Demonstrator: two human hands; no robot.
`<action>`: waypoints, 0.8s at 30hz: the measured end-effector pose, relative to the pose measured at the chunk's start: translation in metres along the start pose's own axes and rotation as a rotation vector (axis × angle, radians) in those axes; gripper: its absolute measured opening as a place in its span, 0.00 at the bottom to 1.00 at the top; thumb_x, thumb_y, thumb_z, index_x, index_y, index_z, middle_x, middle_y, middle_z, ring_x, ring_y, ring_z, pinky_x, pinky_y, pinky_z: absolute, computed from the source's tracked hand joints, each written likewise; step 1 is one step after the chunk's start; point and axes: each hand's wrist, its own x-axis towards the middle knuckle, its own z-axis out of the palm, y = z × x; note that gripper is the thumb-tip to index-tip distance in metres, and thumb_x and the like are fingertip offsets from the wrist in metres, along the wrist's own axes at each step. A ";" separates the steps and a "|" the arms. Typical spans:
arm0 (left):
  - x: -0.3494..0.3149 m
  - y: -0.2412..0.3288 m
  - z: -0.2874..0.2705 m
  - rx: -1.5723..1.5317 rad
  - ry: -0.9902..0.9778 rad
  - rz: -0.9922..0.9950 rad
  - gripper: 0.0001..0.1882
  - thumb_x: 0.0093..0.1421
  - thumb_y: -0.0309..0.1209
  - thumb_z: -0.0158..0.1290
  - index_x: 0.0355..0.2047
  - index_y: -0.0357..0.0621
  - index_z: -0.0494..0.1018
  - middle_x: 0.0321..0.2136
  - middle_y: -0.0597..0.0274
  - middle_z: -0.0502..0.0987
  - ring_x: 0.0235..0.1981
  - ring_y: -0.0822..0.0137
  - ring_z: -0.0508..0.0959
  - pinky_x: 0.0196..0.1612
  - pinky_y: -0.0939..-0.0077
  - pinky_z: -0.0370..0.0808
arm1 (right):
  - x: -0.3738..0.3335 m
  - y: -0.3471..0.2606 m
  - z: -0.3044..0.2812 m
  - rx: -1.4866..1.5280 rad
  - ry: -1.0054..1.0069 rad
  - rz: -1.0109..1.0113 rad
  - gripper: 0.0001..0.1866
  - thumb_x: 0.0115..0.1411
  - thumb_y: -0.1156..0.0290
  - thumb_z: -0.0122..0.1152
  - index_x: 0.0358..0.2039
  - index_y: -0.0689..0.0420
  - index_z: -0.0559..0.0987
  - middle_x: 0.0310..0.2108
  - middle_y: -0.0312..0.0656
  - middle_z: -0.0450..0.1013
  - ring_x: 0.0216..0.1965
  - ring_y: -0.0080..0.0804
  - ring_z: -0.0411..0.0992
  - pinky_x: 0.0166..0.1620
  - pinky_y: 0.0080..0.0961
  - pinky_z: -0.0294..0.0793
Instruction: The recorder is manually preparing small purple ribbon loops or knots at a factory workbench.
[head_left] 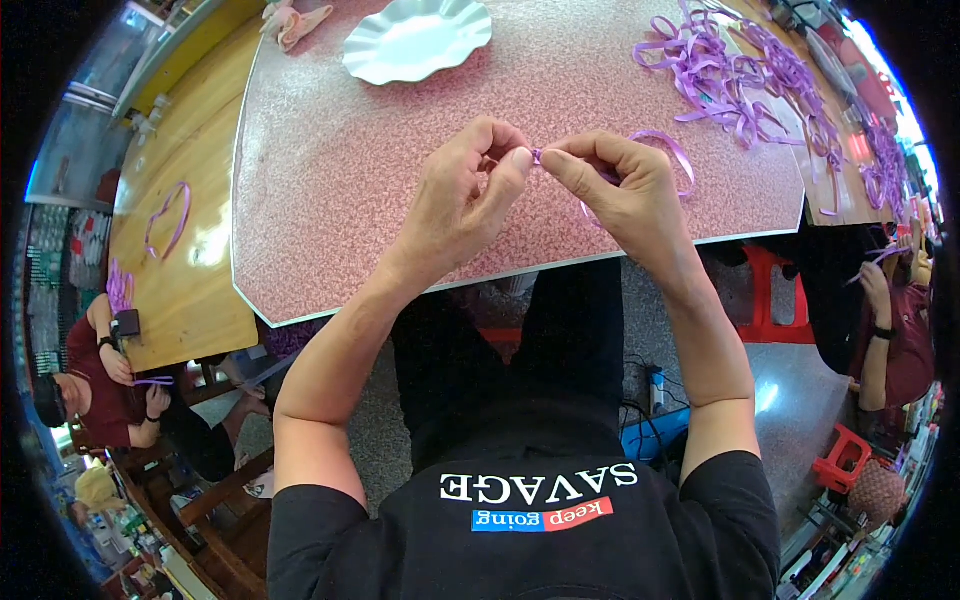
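Observation:
Both my hands meet above the middle of the pink speckled table top (340,180). Between my fingertips is a small piece of purple ribbon (537,157), perhaps a knot; its detail is too small to make out. My left hand (465,185) pinches it from the left with thumb and forefinger. From the right, my right hand (620,185) pinches it the same way. A loop of the purple ribbon (683,160) curves out behind and to the right of my right hand, and part of it shows below that hand.
A white wavy-rimmed plate (418,40) lies at the far side. Far right is a heap of purple ribbons (735,75). A ribbon loop (168,220) rests on the wooden table (190,300) at left. People sit at both sides, handling ribbon. A red stool (775,295) stands at right.

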 end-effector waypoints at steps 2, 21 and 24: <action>0.001 0.001 0.001 0.004 0.006 0.029 0.11 0.64 0.29 0.51 0.45 0.37 0.70 0.33 0.59 0.75 0.33 0.73 0.75 0.33 0.76 0.72 | 0.000 -0.002 -0.003 -0.008 0.000 0.045 0.10 0.62 0.69 0.63 0.39 0.62 0.82 0.24 0.26 0.71 0.26 0.10 0.62 0.27 0.11 0.59; -0.002 0.014 -0.033 0.641 -0.197 0.551 0.05 0.54 0.23 0.57 0.30 0.41 0.72 0.27 0.57 0.72 0.30 0.56 0.75 0.38 0.66 0.71 | -0.006 0.002 0.000 -0.029 -0.201 -0.041 0.05 0.59 0.74 0.64 0.31 0.63 0.80 0.22 0.29 0.70 0.24 0.13 0.63 0.26 0.16 0.63; -0.014 0.027 -0.043 0.589 -0.287 0.398 0.05 0.52 0.22 0.55 0.28 0.40 0.70 0.25 0.57 0.71 0.29 0.57 0.74 0.37 0.66 0.70 | -0.009 0.005 0.012 -0.096 -0.225 -0.292 0.04 0.58 0.75 0.64 0.31 0.63 0.80 0.22 0.31 0.71 0.23 0.15 0.64 0.25 0.18 0.63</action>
